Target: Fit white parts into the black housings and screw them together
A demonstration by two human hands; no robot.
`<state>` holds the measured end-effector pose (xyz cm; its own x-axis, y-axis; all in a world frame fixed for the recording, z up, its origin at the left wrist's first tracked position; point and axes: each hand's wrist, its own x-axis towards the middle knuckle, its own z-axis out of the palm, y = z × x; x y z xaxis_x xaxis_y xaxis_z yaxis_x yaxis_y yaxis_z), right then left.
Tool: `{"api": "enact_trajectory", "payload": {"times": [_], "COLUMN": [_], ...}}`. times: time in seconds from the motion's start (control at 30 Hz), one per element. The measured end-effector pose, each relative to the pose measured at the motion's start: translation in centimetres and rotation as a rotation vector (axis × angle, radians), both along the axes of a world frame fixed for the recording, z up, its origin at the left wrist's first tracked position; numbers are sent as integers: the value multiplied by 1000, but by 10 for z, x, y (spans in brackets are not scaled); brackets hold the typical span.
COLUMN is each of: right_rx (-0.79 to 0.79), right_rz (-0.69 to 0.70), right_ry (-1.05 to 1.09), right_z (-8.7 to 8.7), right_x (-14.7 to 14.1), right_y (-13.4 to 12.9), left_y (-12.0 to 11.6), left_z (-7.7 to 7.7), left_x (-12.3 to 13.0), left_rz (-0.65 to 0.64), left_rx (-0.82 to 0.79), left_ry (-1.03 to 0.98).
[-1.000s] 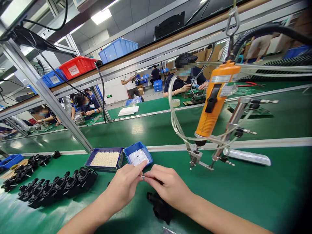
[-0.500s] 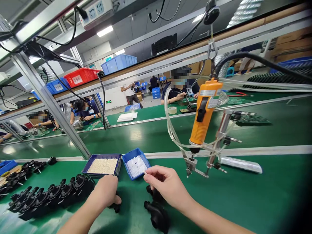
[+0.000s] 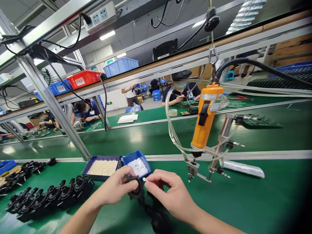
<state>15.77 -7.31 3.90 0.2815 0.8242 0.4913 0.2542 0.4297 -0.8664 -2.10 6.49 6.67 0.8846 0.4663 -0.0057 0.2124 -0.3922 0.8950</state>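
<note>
My left hand (image 3: 115, 187) is closed around a black plastic housing (image 3: 136, 189), raised above the green bench. Close to its right, my right hand (image 3: 170, 191) pinches a small white plastic piece (image 3: 144, 179) between thumb and forefinger. A narrow gap separates that piece from the housing. Beneath the hands, another black housing (image 3: 159, 221) lies on the bench, partly hidden by my right hand. Just beyond them stand a blue bin (image 3: 137, 164) of thin white pins and a dark blue tray (image 3: 102, 166) of small cream-coloured pieces.
An orange electric screwdriver (image 3: 204, 115) hangs on the right beside a metal bracket with clear hoses. Rows of black housings (image 3: 51, 195) stand at left. A clear tube-shaped pack (image 3: 243, 169) lies behind the screwdriver. Co-workers sit across the bench.
My left hand has lifted a black housing from the bench and brought it right, towards my right hand. My right hand stays nearly in place with its white piece.
</note>
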Motion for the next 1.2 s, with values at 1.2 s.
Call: {"api": "enact_trajectory", "payload": {"times": [1.2], "right_rx": [36], "right_rz": [-123], "right_ry": [-578], "right_z": [-3], "right_x": [16], "right_y": [0], "left_y": [1], "left_z": [-40], "left_x": [18], "left_rz": [67], "left_rx": [-151], "left_ry": [-448]}}
